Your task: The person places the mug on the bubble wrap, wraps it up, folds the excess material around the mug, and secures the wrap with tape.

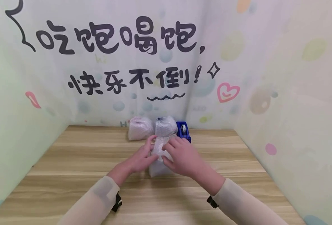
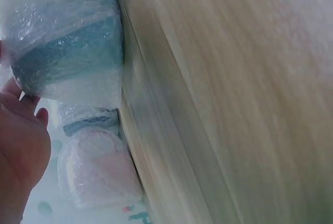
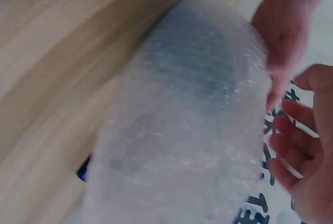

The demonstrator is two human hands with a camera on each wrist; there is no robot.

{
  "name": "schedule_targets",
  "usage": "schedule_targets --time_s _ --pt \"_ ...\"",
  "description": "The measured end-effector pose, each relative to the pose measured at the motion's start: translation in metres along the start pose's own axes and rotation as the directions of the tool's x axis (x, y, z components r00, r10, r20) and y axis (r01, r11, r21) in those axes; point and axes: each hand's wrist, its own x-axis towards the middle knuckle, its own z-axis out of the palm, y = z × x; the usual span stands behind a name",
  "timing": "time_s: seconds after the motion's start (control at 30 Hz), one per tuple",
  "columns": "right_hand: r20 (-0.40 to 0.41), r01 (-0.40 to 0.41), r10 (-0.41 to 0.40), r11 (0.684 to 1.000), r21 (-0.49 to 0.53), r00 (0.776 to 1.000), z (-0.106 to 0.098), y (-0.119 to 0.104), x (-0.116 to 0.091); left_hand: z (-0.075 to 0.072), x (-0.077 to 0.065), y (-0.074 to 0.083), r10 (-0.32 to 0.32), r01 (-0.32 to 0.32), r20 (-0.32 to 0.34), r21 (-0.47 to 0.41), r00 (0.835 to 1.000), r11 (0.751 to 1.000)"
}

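A bubble-wrapped package (image 1: 161, 170), with a blue-green item showing through its wrap, stands on the wooden table between both hands. Along its left side lies my left hand (image 1: 141, 158), fingers stretched out and touching the wrap; in the left wrist view the fingertips meet the package (image 2: 73, 52) at its edge. My right hand (image 1: 184, 157) hovers over the package's right side. Seen from the right wrist, that hand (image 3: 307, 146) has loosely bent fingers, with a gap between them and the package (image 3: 182, 120), and holds nothing.
Behind the package, two more bubble-wrapped bundles stand by the wall, a pinkish one (image 1: 140, 128) and a bluish one (image 1: 166, 126). To their right is a blue tape dispenser (image 1: 184, 132) with a roll. Printed walls enclose the table (image 1: 84, 156) at the back and sides.
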Motion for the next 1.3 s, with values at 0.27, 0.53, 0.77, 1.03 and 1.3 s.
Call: schedule_targets --time_s 0.27,0.53,0.77,1.03,1.3 --pt "0.275 0.014 -0.009 1.0 -0.014 0.961 0.021 0.001 -0.019 0.003 -0.003 0.003 0.062 -0.054 -0.061 0.123 0.996 0.991" --pt "0.212 0.101 -0.102 0.995 0.018 0.972 0.026 0.006 -0.016 0.001 -0.009 0.007 0.207 -0.139 -0.083 0.498 0.975 0.856" --pt "0.292 0.158 -0.158 0.987 0.021 0.943 0.024 0.007 -0.005 0.001 -0.007 0.014 0.122 -0.117 0.025 0.521 0.992 0.845" --pt "0.396 0.205 -0.2 0.978 0.03 0.896 0.023 0.005 0.012 0.003 -0.004 0.013 0.111 -0.122 0.053 0.536 0.992 0.836" --pt "0.419 0.171 -0.174 0.984 0.044 0.891 0.027 0.003 0.014 0.002 -0.007 0.011 0.146 -0.135 0.018 0.502 0.989 0.854"
